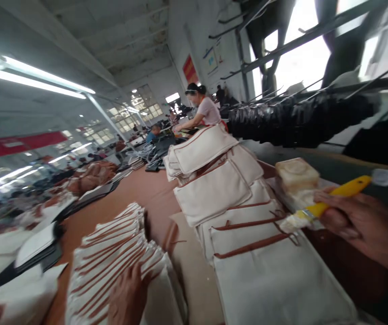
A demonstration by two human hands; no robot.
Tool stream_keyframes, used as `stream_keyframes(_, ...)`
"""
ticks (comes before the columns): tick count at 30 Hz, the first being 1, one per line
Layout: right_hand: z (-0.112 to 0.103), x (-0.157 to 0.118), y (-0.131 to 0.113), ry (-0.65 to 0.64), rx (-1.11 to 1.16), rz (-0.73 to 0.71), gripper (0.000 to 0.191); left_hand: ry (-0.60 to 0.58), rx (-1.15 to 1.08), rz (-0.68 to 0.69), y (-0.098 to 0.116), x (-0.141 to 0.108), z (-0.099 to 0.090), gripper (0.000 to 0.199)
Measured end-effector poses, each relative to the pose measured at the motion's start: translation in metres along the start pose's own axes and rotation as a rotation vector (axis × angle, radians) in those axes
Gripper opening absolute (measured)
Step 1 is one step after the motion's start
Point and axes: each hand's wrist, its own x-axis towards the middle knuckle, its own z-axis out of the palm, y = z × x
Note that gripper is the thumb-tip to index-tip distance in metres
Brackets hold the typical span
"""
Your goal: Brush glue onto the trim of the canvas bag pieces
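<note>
My right hand (353, 221) is wrapped round a paintbrush (348, 187) with a yellow handle. White paste coats its bristles, which are at the brown edge of a cream fabric panel (275, 275) in the overlapping row. My left hand (128, 293) lies on a fanned stack of cream panels (109, 257) with brown edge strips. Its thumb is apart from the fingers, and no piece is visibly gripped. Loose thread ends show near the brush tip.
A paste-crusted block or tub (297, 174) stands behind the brush. More cream panels (210, 153) are piled farther up the brown table (156, 185). White and black pieces lie at left. Across the table a person (209, 110) works. Dark bundles (292, 119) hang at right.
</note>
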Motion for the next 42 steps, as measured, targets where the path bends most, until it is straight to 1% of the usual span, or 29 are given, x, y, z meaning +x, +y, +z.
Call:
stream_keyframes(1,-0.002,0.001,-0.007,0.001,0.017,-0.016,0.041,0.066,-0.049,0.009,0.015,0.007,0.015,0.029)
stream_keyframes(2,-0.006,0.003,-0.014,0.005,0.044,-0.035,0.036,0.122,-0.129,0.040,0.036,0.016,0.025,0.031)
stream_keyframes(3,-0.009,0.004,-0.020,0.015,0.075,-0.060,0.031,0.149,-0.244,0.105,0.063,0.024,0.029,0.030)
stream_keyframes(4,-0.013,0.005,-0.025,0.028,0.106,-0.089,0.027,0.156,-0.381,0.190,0.096,0.033,0.028,0.027)
stream_keyframes(5,-0.017,0.006,-0.029,0.034,0.129,-0.107,0.027,0.163,-0.518,0.273,0.131,0.041,0.023,0.022)
stream_keyframes(6,-0.021,0.006,-0.031,0.037,0.141,-0.114,0.028,0.136,-0.634,0.341,0.168,0.047,0.014,0.018)
stream_keyframes(7,-0.025,0.006,-0.033,0.039,0.145,-0.117,0.030,0.117,-0.730,0.380,0.204,0.052,0.003,0.014)
stream_keyframes(8,-0.028,0.005,-0.034,0.043,0.143,-0.117,0.032,0.068,-0.795,0.400,0.237,0.057,-0.009,0.013)
stream_keyframes(9,-0.032,0.004,-0.035,0.050,0.138,-0.115,0.032,-0.007,-0.829,0.423,0.266,0.060,-0.020,0.011)
stream_keyframes(10,-0.036,0.003,-0.035,0.061,0.132,-0.113,0.031,-0.085,-0.840,0.443,0.290,0.063,-0.029,0.011)
stream_keyframes(11,-0.040,0.002,-0.036,0.075,0.127,-0.114,0.030,-0.149,-0.836,0.442,0.308,0.065,-0.036,0.011)
stream_keyframes(12,-0.045,0.001,-0.036,0.086,0.123,-0.115,0.028,-0.199,-0.822,0.433,0.321,0.066,-0.041,0.012)
stream_keyframes(13,-0.050,0.001,-0.037,0.096,0.124,-0.116,0.026,-0.228,-0.804,0.417,0.330,0.067,-0.044,0.013)
stream_keyframes(15,-0.059,0.001,-0.037,0.114,0.138,-0.125,0.022,-0.243,-0.763,0.381,0.338,0.068,-0.044,0.013)
stream_keyframes(18,-0.070,0.004,-0.033,0.121,0.175,-0.128,0.019,-0.235,-0.706,0.383,0.342,0.063,-0.039,0.013)
stream_keyframes(21,-0.071,0.007,-0.026,0.111,0.200,-0.108,0.019,-0.274,-0.702,0.369,0.342,0.055,-0.037,0.011)
stream_keyframes(22,-0.069,0.007,-0.024,0.105,0.206,-0.101,0.018,-0.302,-0.734,0.369,0.340,0.053,-0.039,0.010)
stream_keyframes(24,-0.064,0.006,-0.022,0.098,0.218,-0.095,0.016,-0.346,-0.883,0.406,0.330,0.051,-0.043,0.006)
stream_keyframes(25,-0.061,0.005,-0.023,0.097,0.221,-0.100,0.016,-0.346,-0.984,0.419,0.322,0.051,-0.046,0.004)
stream_keyframes(26,-0.059,0.004,-0.025,0.094,0.221,-0.107,0.016,-0.332,-1.083,0.409,0.313,0.052,-0.048,0.008)
stream_keyframes(28,-0.055,0.001,-0.030,0.081,0.210,-0.119,0.017,-0.293,-1.218,0.317,0.293,0.052,-0.049,0.021)
stream_keyframes(30,-0.053,-0.001,-0.035,0.064,0.194,-0.126,0.020,-0.285,-1.262,0.210,0.279,0.048,-0.046,0.030)
stream_keyframes(31,-0.052,-0.002,-0.036,0.055,0.185,-0.128,0.022,-0.291,-1.273,0.185,0.275,0.044,-0.043,0.035)
stream_keyframes(33,-0.051,-0.002,-0.036,0.045,0.172,-0.137,0.024,-0.288,-1.279,0.168,0.273,0.036,-0.037,0.043)
stream_keyframes(35,-0.050,-0.002,-0.034,0.037,0.162,-0.146,0.025,-0.263,-1.262,0.153,0.277,0.027,-0.033,0.047)
stream_keyframes(39,-0.056,-0.001,-0.033,0.065,0.129,-0.159,0.023,-0.187,-1.283,0.158,0.282,0.019,-0.032,0.042)
stream_keyframes(40,-0.059,-0.001,-0.034,0.080,0.122,-0.158,0.022,-0.191,-1.303,0.150,0.282,0.019,-0.032,0.041)
stream_keyframes(42,-0.067,0.000,-0.036,0.116,0.121,-0.153,0.018,-0.256,-1.343,0.090,0.281,0.021,-0.032,0.043)
